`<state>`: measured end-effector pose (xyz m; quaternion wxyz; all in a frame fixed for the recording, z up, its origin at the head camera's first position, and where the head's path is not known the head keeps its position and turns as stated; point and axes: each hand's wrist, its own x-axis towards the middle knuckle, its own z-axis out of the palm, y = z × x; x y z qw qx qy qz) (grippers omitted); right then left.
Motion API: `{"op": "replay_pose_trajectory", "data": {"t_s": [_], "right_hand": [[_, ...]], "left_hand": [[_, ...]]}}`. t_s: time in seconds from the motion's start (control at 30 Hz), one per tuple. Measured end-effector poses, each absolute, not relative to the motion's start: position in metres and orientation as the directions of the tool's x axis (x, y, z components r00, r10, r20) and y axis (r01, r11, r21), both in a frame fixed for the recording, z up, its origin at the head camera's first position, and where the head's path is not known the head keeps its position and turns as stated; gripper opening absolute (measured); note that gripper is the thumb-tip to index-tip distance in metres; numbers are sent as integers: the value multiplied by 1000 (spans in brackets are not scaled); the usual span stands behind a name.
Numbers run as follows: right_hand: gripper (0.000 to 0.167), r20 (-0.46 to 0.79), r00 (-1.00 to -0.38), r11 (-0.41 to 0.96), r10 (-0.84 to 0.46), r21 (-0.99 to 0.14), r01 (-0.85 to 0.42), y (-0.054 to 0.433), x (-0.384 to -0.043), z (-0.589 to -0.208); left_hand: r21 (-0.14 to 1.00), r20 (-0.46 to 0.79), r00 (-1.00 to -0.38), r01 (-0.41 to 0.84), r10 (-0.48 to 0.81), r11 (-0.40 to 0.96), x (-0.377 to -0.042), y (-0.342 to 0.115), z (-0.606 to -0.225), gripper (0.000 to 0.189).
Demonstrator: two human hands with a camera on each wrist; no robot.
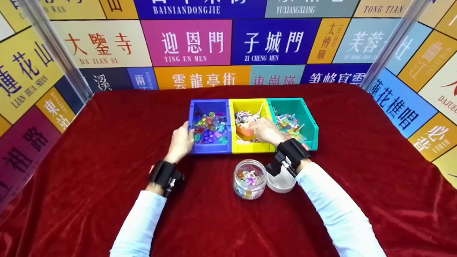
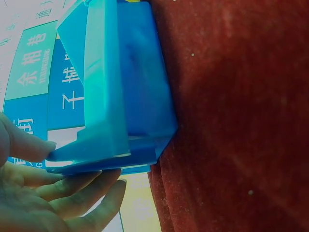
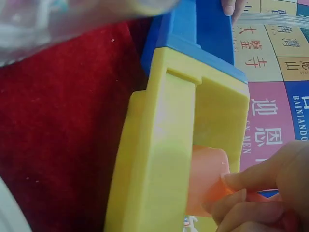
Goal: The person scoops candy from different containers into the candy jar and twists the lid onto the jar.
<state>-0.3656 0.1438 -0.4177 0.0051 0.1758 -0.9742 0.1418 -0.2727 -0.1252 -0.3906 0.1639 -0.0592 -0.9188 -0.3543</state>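
My right hand [image 1: 268, 131] grips an orange scoop [image 1: 245, 130] down inside the yellow bin [image 1: 251, 147], among small lollipop-like sticks and beads. In the right wrist view the scoop [image 3: 207, 176] shows behind the yellow wall, with fingers and thumb pinching its handle. At the outer side of the blue bin [image 1: 210, 149], my left hand [image 1: 180, 141] holds the side wall between thumb and fingers. Colourful clear gems [image 1: 210, 128] fill that bin. The left wrist view has the thumb above and the fingers below the bin's edge [image 2: 106, 145].
A green bin [image 1: 310, 125] with more pieces adjoins the yellow one. Nearer me stands a clear jar [image 1: 250, 192] partly filled with mixed pieces, and beside it lies a whitish round lid [image 1: 282, 184], partly under the right wrist. Red velvet cloth [image 1: 107, 160] covers the table.
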Motion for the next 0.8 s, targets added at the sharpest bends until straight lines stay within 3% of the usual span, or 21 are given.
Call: {"op": "replay_pose_trajectory", "data": {"t_s": [0.1, 0.2, 0.27, 0.47, 0.77, 0.8], "right_hand": [[22, 113, -919, 878, -379, -271, -395, 140, -347, -403], [25, 122, -933, 861, -340, -359, -360, 136, -330, -393], [25, 57, -954, 867, -293, -406, -290, 132, -317, -381], [25, 84, -949, 841, -303, -446, -308, 128, -305, -374], [18, 156, -932, 854, -327, -373, -362, 122, -307, -377], [15, 193, -917, 853, -350, -340, -397, 128, -324, -394]], "left_hand": [[627, 355, -935, 231, -9, 744, -272, -126, -390, 32], [627, 348, -937, 221, -15, 747, -272, -127, -390, 32], [629, 339, -941, 215, -15, 747, -272, -127, -390, 32], [639, 312, -950, 197, -17, 743, -272, -130, -390, 33], [635, 306, -952, 195, -12, 747, -273, -128, -390, 35], [634, 306, -952, 197, -9, 747, -273, -127, -390, 36]]}}
